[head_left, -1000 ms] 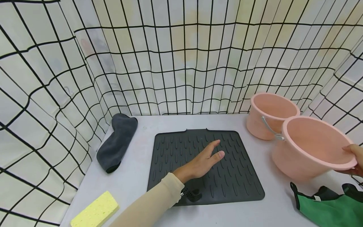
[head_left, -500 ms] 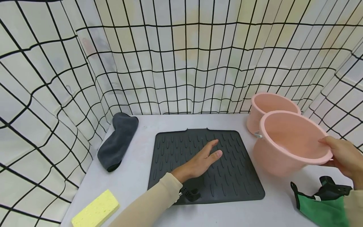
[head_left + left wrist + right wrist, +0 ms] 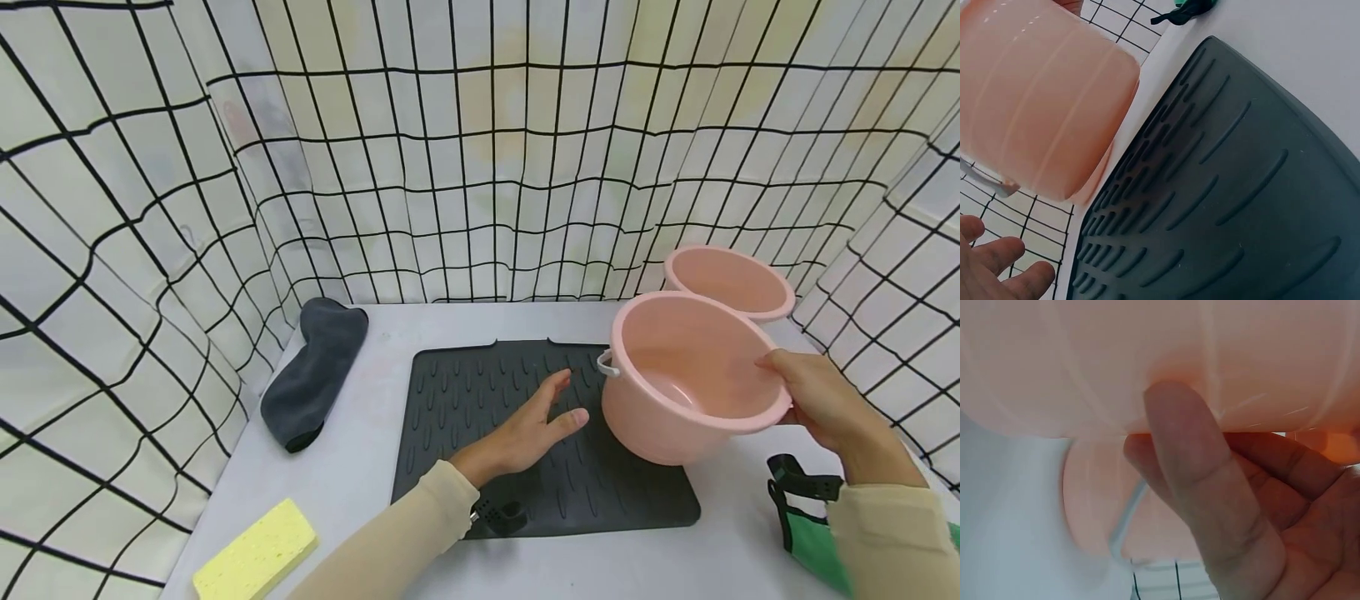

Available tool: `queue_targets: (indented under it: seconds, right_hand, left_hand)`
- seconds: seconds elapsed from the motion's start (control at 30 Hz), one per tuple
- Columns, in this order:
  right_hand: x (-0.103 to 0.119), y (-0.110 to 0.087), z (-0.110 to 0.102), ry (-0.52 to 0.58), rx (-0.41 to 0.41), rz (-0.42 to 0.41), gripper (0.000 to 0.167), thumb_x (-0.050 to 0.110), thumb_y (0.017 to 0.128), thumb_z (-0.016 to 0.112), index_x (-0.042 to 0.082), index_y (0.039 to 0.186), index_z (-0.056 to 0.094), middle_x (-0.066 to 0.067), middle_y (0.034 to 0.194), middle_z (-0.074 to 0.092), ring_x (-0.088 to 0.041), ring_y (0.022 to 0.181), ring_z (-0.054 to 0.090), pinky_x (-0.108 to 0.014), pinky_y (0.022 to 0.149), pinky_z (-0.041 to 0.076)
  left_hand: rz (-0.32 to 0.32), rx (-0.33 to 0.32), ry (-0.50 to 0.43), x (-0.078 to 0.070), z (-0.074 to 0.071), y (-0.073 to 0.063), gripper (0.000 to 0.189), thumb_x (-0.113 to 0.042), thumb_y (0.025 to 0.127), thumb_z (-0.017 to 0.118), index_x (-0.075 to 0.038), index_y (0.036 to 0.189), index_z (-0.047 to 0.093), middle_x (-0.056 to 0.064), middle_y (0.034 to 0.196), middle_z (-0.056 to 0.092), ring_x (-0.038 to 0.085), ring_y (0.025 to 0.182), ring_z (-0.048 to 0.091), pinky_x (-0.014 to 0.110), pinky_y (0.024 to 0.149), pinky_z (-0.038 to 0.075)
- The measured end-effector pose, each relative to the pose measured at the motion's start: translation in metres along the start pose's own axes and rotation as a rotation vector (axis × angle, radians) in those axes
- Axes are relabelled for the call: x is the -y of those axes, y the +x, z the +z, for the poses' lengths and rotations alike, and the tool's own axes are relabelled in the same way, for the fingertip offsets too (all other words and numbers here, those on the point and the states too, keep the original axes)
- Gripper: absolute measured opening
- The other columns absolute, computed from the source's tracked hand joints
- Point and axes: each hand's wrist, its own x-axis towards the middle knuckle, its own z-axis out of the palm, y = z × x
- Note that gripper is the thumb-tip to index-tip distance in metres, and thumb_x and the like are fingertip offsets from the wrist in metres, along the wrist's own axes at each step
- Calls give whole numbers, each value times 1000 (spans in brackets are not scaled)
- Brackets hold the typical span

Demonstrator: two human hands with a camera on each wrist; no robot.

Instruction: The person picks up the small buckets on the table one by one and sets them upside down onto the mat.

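Right-hand grip [image 3: 840,408]: pinching the rim of the front pink bucket [image 3: 660,421], fingertips hooked inside, thumb [image 3: 1188,450] pressed on the outer wall.
Left-hand grip [image 3: 528,433]: released; fingers extended, thumb spread away from them, held over the black ridged mat [image 3: 465,400], near the front pink bucket but apart from it.
Front pink bucket's place: over the right part of the mat, ahead of the rear pink bucket [image 3: 731,279] and partly covering it in the head view; whether its base touches the mat cannot be told.
Front pink bucket's lie: mouth up, tilted; the rim slopes down toward the right hand, and the bucket's axis leans that way.
White handle [image 3: 609,363]: at the rim's left side, facing the left hand.
Left of the mat: a dark grey cloth [image 3: 315,375] lying lengthwise toward the net [image 3: 492,132], a yellow sponge [image 3: 257,550] nearer the person.
Right of the mat: a green cloth with black trim [image 3: 813,550] on the white surface [image 3: 600,575], partly hidden by the beige right sleeve [image 3: 892,533].
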Motion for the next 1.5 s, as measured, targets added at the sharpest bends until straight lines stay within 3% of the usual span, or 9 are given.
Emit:
queue_targets:
  seconds: [0.33,0.47,0.6,0.77,1.0,1.1,1.23,1.4,1.5]
  right_hand:
    - [26,20,45,85,82,-33,54,27,111,35,-14,146,37,-1,90,77,-21,74,78,-39,67,64]
    - [36,27,61,97,84,-38,53,26,109,38,-15,143,43,-5,89,77,-22,74,78,-40,67,64]
    - [43,33,75,102,72,-38,54,27,108,39,-15,142,48,-7,90,76,-21,74,77,-39,67,64]
    - [51,37,90,104,53,-19,54,28,108,40,-13,141,50,-6,93,72,-17,76,74,-36,68,63]
    - [57,43,109,84,18,-44,56,34,109,41,-13,135,57,-12,94,73,-18,79,73,-33,70,63]
    - [59,42,114,50,-5,-74,60,40,111,41,-9,142,54,-21,108,71,-19,85,72,-31,72,62]
    - [62,43,122,31,-34,-124,67,48,111,40,5,162,34,-30,137,59,-29,98,70,-33,70,62]
    - [66,44,131,-25,-72,-199,68,53,111,37,12,165,30,-28,142,56,-43,107,67,-36,69,62]
    - [69,44,137,-116,-113,-256,66,51,112,33,10,164,33,-25,150,53,-44,123,62,-47,90,59]
  left_hand:
    - [34,-23,-54,11,-5,-6,98,-72,96,55,-26,167,5,6,173,14,34,158,19,62,122,28]
    - [65,-47,-93,16,-9,-9,108,-71,93,62,-24,167,0,8,170,16,36,156,21,64,118,33]
    - [109,-62,-176,21,-13,-11,113,-70,90,67,-20,166,-1,10,169,15,37,155,24,56,112,44]
    - [171,-102,-232,28,-17,-10,118,-68,86,73,-17,165,1,15,167,19,38,150,34,48,110,48]
    - [147,-207,-296,33,-22,-14,115,-57,82,84,-15,163,13,17,160,31,36,136,49,44,101,54]
    - [159,-228,-323,34,-24,-15,113,-52,83,86,-18,163,15,16,158,34,33,133,52,41,98,56]
    - [164,-248,-347,37,-26,-17,115,-52,81,88,-19,163,15,15,160,33,34,133,53,41,98,56]
    - [139,-275,-324,37,-31,-21,113,-54,80,87,-18,162,18,15,160,34,36,134,52,43,99,56]
    - [114,-297,-308,37,-36,-25,112,-54,80,87,-18,162,20,14,159,35,36,134,51,45,99,56]
